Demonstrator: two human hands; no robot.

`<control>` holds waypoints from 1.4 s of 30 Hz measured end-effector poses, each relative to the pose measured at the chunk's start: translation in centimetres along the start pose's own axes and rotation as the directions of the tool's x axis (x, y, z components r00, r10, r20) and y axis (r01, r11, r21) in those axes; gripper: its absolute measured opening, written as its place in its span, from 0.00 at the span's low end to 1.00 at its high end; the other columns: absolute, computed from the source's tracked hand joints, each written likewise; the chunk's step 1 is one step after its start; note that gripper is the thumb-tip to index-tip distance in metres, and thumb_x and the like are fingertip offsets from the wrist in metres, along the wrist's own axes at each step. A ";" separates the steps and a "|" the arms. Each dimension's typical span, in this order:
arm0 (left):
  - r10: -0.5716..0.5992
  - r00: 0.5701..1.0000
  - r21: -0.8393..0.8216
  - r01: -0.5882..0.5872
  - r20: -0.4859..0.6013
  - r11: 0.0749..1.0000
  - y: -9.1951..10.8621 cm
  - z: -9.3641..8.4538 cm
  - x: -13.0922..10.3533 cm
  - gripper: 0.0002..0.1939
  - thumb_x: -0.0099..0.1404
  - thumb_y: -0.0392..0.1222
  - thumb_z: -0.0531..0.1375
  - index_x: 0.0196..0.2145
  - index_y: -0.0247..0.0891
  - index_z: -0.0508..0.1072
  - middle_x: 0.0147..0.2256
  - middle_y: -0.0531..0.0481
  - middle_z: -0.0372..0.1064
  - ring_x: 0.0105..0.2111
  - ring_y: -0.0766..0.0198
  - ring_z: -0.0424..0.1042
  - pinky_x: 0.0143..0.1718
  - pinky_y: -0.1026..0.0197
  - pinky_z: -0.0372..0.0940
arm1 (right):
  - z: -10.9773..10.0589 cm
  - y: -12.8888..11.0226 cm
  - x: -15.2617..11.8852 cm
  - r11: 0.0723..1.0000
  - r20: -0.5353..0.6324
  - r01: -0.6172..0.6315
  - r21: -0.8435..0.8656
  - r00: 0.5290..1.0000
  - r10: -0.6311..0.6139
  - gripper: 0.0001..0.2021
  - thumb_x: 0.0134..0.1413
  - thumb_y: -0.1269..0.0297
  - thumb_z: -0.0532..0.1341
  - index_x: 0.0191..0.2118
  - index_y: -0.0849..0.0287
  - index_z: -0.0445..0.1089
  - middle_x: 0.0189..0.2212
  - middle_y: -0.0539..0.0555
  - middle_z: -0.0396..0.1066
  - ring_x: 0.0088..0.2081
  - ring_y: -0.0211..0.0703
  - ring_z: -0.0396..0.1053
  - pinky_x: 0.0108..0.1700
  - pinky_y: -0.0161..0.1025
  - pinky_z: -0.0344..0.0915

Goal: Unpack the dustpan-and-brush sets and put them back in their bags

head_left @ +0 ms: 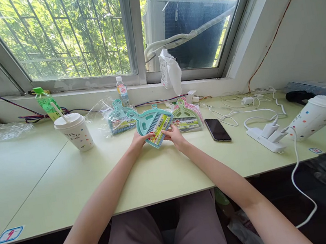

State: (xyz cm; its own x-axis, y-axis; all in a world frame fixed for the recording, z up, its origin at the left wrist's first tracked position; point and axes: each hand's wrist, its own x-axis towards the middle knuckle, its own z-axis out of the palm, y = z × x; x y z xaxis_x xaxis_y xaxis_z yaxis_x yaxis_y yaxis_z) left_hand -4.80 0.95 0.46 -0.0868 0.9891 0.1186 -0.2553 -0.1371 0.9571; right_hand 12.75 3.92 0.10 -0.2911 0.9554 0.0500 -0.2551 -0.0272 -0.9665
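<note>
Both hands hold a small teal dustpan-and-brush set [147, 122] tilted above the table, its handle toward the upper left and a yellow printed label facing me. My left hand [139, 139] grips its lower left side, thumb across the front. On the right edge, my right hand [175, 135] pinches the label corner area, fingers partly hidden. Behind it to the left lies another teal dustpan set [116, 121] in clear plastic. A green dustpan set [185, 113] with pink behind it, also wrapped, rests just beyond my right hand.
On the pale table [165, 175], a paper cup with straw [75, 133] stands left, near a green bottle [45, 100]. A small bottle [122, 91] is by the window. To the right are a phone [218, 129], a power strip [265, 139] and a tilted cup [317, 116].
</note>
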 end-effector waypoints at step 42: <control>0.074 0.997 0.117 -0.070 -0.036 0.991 -0.9 -0.3 0.4 0.34 0.37 0.44 0.75 0.43 0.36 0.72 0.41 0.43 0.76 0.46 0.46 0.74 0.49 0.45 0.69 | 0.1 0.1 0.0 1.000 -0.046 -0.004 -0.021 0.999 0.003 0.21 0.47 0.69 0.68 0.47 0.56 0.63 0.41 0.54 0.77 0.41 0.47 0.77 0.47 0.48 0.77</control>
State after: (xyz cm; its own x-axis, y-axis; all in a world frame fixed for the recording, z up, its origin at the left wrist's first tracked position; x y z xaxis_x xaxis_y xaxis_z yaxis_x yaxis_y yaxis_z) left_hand -4.90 1.47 -0.39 -0.1404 0.9736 0.1798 -0.1338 -0.1986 0.9709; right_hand 12.58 3.87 0.02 -0.2492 0.9678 0.0350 -0.2344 -0.0252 -0.9718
